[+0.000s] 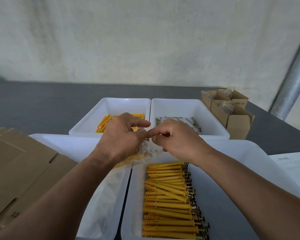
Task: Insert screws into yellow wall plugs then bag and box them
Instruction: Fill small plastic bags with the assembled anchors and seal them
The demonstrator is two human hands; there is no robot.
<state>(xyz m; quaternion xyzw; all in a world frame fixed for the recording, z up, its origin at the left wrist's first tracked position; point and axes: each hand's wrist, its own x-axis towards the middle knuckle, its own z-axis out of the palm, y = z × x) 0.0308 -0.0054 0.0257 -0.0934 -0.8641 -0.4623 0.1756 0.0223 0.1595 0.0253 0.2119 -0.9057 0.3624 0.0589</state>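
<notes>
My left hand [121,135] and my right hand [175,137] meet above the near bins, both pinching the top of a clear plastic bag [144,154] filled with yellow plugs with screws in them. Below, the near right bin [232,170] holds several rows of assembled yellow plugs [168,200] with screw heads pointing right. The far left bin [97,111] holds loose yellow plugs [103,124]. In the far right bin [210,115] lie loose screws [195,122].
Flattened cardboard [19,172] lies at the left. Small cardboard boxes [232,110] with bags inside stand at the back right. The near left bin [64,144] holds clear empty bags [107,196]. A printed paper sheet [294,168] lies at the right. A metal pole [291,87] rises at the far right.
</notes>
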